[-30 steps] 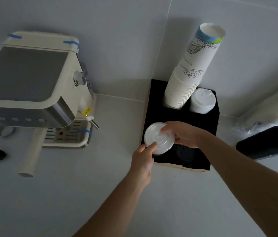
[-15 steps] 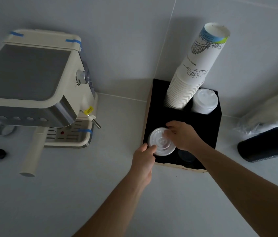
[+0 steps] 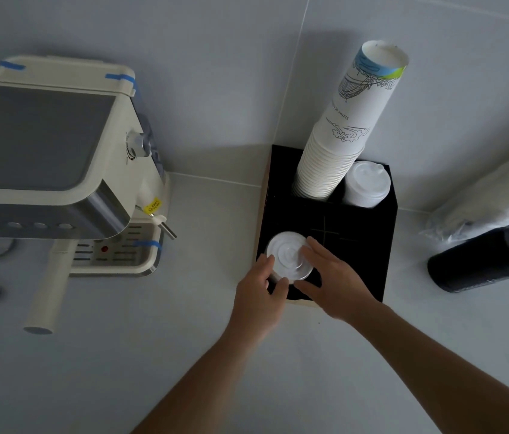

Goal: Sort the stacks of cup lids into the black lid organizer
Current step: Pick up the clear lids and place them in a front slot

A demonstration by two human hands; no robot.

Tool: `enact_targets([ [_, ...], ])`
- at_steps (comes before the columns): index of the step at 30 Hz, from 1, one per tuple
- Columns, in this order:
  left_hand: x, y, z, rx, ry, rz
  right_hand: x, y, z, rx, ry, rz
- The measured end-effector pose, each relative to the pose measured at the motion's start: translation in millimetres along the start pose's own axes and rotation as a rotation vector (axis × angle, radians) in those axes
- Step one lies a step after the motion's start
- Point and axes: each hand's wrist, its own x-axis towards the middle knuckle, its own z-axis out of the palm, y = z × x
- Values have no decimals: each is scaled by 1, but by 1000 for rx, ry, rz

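At the near left corner of the black lid organizer [image 3: 369,245], a stack of clear lids [image 3: 289,260] sits in the front left slot, its ribbed top disc facing up. Both hands flank it. The left hand [image 3: 261,297] comes from the near side, thumb and fingers curled against the stack's near left rim, touching it. The right hand [image 3: 333,277] lies on the stack's right side, fingers spread loosely, its fingertips resting on the top lid's right edge; it covers the organizer's front right slot. Neither hand is clenched: together they pinch the stack lightly from opposite sides.

Toward the organizer's far edge, a tall column of paper cups [image 3: 345,130] leans out of the rear left slot, and a stack of white domed lids [image 3: 366,183] fills the rear right slot, touching the cups.

On the counter [image 3: 153,355], a sleeve of black lids [image 3: 484,260] lies on its side well to the right of the organizer, near a plastic-wrapped roll [image 3: 497,195] against the wall. An espresso machine [image 3: 56,164] stands at the left, apart from the organizer.
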Motion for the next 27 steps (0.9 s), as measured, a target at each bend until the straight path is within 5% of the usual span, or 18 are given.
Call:
enact_targets([
  [7, 9, 8, -5, 303, 58, 176, 14, 5, -2, 22, 30, -22],
  [13, 6, 8, 0, 339, 79, 193, 12, 2, -6, 28, 46, -37],
  [22, -2, 8, -15, 229, 44, 142, 2, -10, -21, 64, 27, 49],
  [27, -18, 9, -33, 54, 28, 14, -19, -15, -30, 286, 66, 170],
])
